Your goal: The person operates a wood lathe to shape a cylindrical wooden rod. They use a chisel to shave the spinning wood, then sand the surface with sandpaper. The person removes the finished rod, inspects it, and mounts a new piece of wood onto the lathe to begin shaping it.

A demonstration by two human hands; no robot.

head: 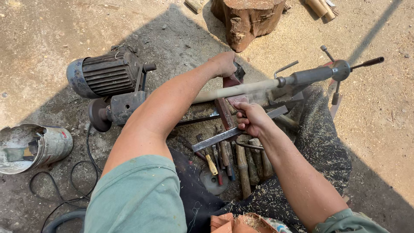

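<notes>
A pale wooden rod (237, 89) lies across a small ground-level lathe, blurred as if spinning, held at its right end by the dark metal tailstock (321, 73). My left hand (223, 64) reaches over the rod and grips a dark reddish block or tool (235, 77) pressed against it. Below the rod, my right hand (252, 118) is closed around the handle of a tool (233, 103) that points up at the rod. A flat steel bar (215, 139) runs under this hand as a rest.
An electric motor (105, 74) sits left of the lathe headstock (123, 107), with a black cable (64, 181) on the ground. A metal can (32, 146) lies at far left. Several chisels (233, 162) lie below the bar. A wood stump (248, 19) stands behind. Sawdust covers my lap.
</notes>
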